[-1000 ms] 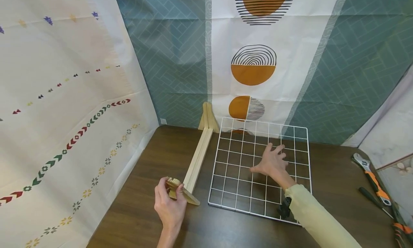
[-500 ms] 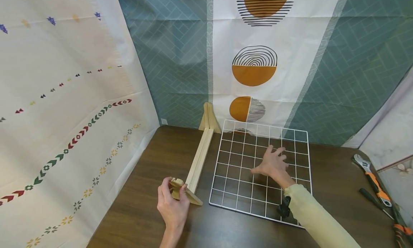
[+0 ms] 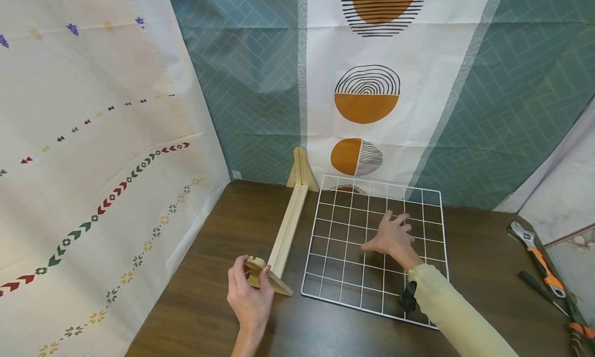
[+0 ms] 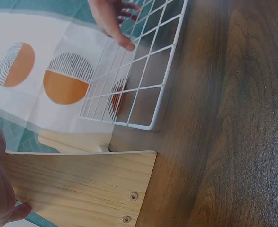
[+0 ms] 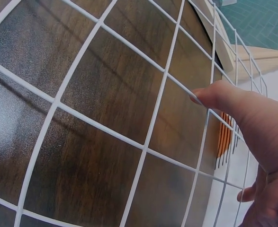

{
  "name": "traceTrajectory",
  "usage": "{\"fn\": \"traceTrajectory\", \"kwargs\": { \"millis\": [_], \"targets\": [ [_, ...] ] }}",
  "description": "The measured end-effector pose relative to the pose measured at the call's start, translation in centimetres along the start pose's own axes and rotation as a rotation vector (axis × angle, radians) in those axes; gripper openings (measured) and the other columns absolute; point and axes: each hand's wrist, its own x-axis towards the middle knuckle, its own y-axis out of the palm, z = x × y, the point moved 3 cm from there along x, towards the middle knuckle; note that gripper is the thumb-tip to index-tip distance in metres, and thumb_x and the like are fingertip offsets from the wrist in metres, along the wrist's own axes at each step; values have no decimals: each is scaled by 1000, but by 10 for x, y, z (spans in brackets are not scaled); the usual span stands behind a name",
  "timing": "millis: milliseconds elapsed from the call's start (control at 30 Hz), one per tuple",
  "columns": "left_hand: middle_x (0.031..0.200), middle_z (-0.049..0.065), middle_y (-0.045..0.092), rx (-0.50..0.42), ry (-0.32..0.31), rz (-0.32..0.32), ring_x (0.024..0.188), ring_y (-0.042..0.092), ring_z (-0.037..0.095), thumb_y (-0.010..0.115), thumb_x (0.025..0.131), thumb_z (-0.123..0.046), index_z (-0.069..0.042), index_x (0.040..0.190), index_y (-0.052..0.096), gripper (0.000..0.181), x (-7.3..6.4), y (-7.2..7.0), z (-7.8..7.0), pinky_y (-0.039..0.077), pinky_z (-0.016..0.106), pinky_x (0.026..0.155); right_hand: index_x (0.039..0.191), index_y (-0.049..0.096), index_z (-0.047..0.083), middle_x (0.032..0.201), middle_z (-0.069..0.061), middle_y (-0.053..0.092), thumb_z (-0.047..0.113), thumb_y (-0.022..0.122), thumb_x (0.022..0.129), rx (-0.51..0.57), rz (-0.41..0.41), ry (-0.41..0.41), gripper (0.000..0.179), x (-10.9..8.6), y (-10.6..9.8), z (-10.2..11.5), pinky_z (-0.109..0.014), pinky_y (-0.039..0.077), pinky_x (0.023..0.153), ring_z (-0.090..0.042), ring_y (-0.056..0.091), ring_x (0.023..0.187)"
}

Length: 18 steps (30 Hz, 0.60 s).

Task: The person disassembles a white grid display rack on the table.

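My left hand [image 3: 251, 297] grips the top of the near upright end piece of a pale wooden stand [image 3: 287, 233], its thumb on one face and fingers behind. In the left wrist view, the same wooden end piece [image 4: 91, 182] shows two screws near its foot. My right hand [image 3: 392, 242] holds a white wire grid panel [image 3: 346, 228] from above, fingers spread wide and bent to the wires. Its thumb [image 5: 219, 94] touches a wire in the right wrist view. The panel's far edge is raised in front of the hanging cloth; the other fingertips are mostly hidden.
An adjustable wrench [image 3: 534, 256] with orange grips and a dark-handled screwdriver [image 3: 541, 292] lie at the right on the brown table [image 3: 200, 315]. Another orange and black tool [image 3: 581, 331] is cut off there. Patterned cloths [image 3: 251, 88] hang behind and at the left.
The wire grid panel's far edge has dropped slightly. The left hand and the wooden end piece appear a little farther right; the right hand stays almost in place.
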Motion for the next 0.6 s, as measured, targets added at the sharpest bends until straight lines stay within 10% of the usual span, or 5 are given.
{"fn": "traceTrajectory", "kwargs": {
  "millis": [600],
  "targets": [
    [87,21,58,2,-7,2,74,62,32,63,94,-51,7,113,59,61,0,0,-1,55,45,57,153,8,-9,146,-51,-5,53,92,60,-10,45,-2,140,5,13,1,-78,35,92,-70,25,125]
  ]
}}
